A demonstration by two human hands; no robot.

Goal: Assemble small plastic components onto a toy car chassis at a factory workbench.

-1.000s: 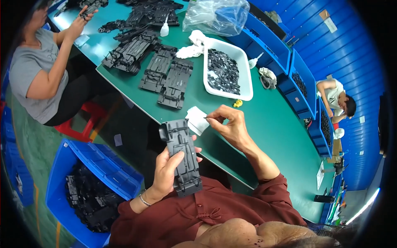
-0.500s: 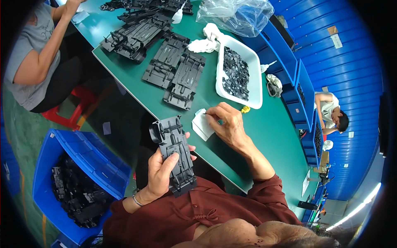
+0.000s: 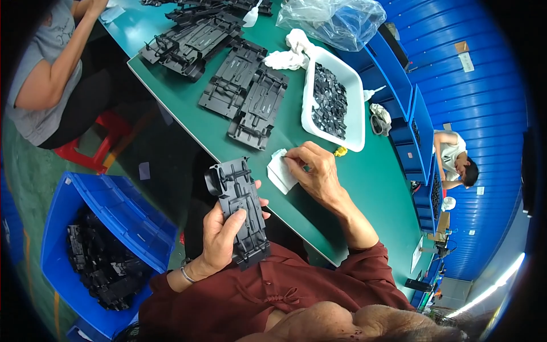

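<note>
My left hand [image 3: 219, 240] is wrapped round a black plastic toy car chassis [image 3: 244, 196], held tilted off the table's near edge with its thumb across the moulded face. Over the green table, my right hand [image 3: 317, 175] is pinched at the fingertips above a folded white cloth or paper [image 3: 280, 174]. A tiny dark bit shows at those fingertips, too small to name. Two more chassis lie side by side ahead, a nearer chassis [image 3: 259, 108] and a farther chassis [image 3: 228, 80]. Right of them stands a white tub [image 3: 356, 102] of small black parts [image 3: 329, 102].
A pile of chassis [image 3: 194, 45] covers the far left of the table [image 3: 364, 188]. Near the tub are a white rag [image 3: 288, 57], a yellow bit [image 3: 340, 151] and a clear bag [image 3: 336, 20]. A blue bin [image 3: 122, 214] stands lower left; a co-worker [image 3: 43, 85] sits far left.
The view has shifted slightly, so the table's things sit a little farther right. Both hands keep almost the same pose, the left still round the chassis.
</note>
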